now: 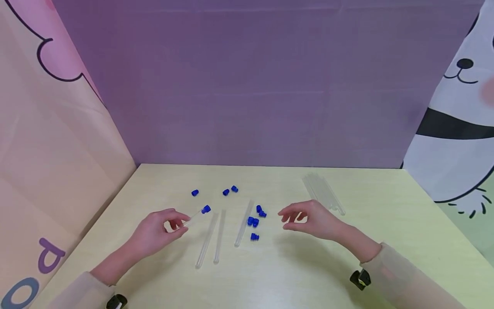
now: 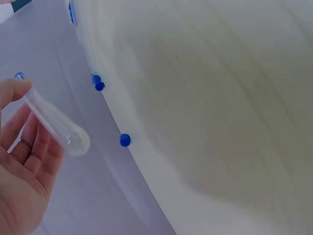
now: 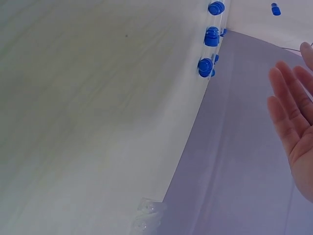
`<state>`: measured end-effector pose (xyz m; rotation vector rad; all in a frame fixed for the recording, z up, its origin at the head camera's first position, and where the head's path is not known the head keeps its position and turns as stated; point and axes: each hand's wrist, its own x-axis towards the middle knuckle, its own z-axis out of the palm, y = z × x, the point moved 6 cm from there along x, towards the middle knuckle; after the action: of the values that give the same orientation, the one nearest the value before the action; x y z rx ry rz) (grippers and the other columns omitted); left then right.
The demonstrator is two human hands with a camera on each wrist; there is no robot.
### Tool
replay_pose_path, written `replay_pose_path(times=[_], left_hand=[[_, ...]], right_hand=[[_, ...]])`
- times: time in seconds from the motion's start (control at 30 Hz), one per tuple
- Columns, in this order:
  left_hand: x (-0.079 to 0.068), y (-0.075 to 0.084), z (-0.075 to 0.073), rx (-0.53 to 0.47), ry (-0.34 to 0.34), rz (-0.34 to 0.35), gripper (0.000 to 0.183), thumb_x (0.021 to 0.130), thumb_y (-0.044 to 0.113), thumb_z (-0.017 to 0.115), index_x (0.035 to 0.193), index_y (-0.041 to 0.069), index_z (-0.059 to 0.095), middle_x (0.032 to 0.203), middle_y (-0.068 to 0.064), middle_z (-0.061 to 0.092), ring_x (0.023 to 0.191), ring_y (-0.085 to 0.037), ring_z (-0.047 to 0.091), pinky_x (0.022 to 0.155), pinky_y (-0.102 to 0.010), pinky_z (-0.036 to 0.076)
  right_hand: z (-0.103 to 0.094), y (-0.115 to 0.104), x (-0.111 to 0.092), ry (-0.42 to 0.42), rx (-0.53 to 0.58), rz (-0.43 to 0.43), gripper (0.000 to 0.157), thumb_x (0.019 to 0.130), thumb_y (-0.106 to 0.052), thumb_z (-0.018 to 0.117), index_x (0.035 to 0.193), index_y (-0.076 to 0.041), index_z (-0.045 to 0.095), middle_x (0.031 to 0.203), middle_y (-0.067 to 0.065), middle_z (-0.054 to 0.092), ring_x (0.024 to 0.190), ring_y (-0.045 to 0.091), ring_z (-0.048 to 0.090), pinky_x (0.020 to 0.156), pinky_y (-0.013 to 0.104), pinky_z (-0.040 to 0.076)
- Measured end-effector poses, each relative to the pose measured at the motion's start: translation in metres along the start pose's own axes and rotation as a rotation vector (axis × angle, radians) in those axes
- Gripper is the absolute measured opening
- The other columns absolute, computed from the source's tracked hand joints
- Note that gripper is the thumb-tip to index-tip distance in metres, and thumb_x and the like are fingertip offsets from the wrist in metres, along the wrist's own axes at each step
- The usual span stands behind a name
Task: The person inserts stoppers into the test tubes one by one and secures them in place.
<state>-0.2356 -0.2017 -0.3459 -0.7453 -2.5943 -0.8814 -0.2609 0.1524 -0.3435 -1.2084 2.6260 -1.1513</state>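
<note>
Between thumb and fingers, my left hand (image 1: 160, 231) pinches a clear test tube (image 2: 58, 125), raised over the left part of the table. A blue cap (image 1: 206, 209) sits at the tube's far end in the head view; the rounded bottom points back past the palm. My right hand (image 1: 310, 219) hovers over the right side with loosely bent fingers and nothing in them. Between the hands, three clear test tubes lie on the table, the rightmost tube (image 1: 244, 224) beside several loose blue caps (image 1: 253, 221).
A bundle of clear tubes (image 1: 323, 192) lies at the back right, behind the right hand. Three more blue caps, one cap (image 1: 194, 192) farther left, lie toward the back of the pale table (image 1: 270, 279). A purple backdrop (image 1: 251, 86) rises behind the table.
</note>
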Motion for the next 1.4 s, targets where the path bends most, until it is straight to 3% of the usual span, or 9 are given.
replay_pose_path(times=[0.43, 0.9, 1.17, 1.4], left_hand=[[-0.012, -0.027, -0.005, -0.047, -0.058, -0.038, 0.024, 0.076, 0.001, 0.080, 0.099, 0.006, 0.074, 0.073, 0.017, 0.059, 0.066, -0.003, 0.052, 0.052, -0.023, 0.044], [-0.010, -0.050, -0.002, -0.014, -0.161, -0.099, 0.028, 0.079, 0.002, 0.077, 0.107, 0.000, 0.071, 0.070, 0.012, 0.059, 0.064, -0.005, 0.053, 0.053, -0.023, 0.047], [-0.011, -0.059, 0.002, -0.029, -0.211, -0.164, 0.034, 0.080, 0.002, 0.076, 0.112, -0.004, 0.068, 0.071, 0.007, 0.058, 0.062, -0.009, 0.052, 0.051, -0.024, 0.046], [-0.014, -0.069, 0.009, -0.081, -0.277, -0.281, 0.037, 0.082, 0.005, 0.076, 0.117, -0.003, 0.065, 0.073, 0.002, 0.057, 0.055, -0.013, 0.049, 0.042, -0.027, 0.045]], right_hand=[[0.011, 0.002, 0.007, -0.027, 0.009, 0.000, 0.029, 0.086, -0.017, 0.076, 0.113, -0.007, 0.070, 0.096, 0.004, 0.071, 0.082, 0.005, 0.063, 0.074, 0.028, 0.053], [0.026, 0.006, 0.017, -0.039, -0.017, -0.070, 0.028, 0.086, -0.018, 0.076, 0.110, -0.004, 0.071, 0.091, -0.006, 0.070, 0.079, 0.003, 0.065, 0.071, 0.029, 0.054], [0.028, 0.007, 0.024, -0.050, -0.040, -0.054, 0.026, 0.086, -0.018, 0.076, 0.108, -0.005, 0.072, 0.091, -0.007, 0.070, 0.079, 0.002, 0.064, 0.071, 0.029, 0.054], [0.033, 0.008, 0.029, -0.078, -0.055, -0.060, 0.026, 0.086, -0.017, 0.076, 0.109, -0.006, 0.072, 0.091, -0.008, 0.070, 0.078, 0.001, 0.064, 0.072, 0.028, 0.054]])
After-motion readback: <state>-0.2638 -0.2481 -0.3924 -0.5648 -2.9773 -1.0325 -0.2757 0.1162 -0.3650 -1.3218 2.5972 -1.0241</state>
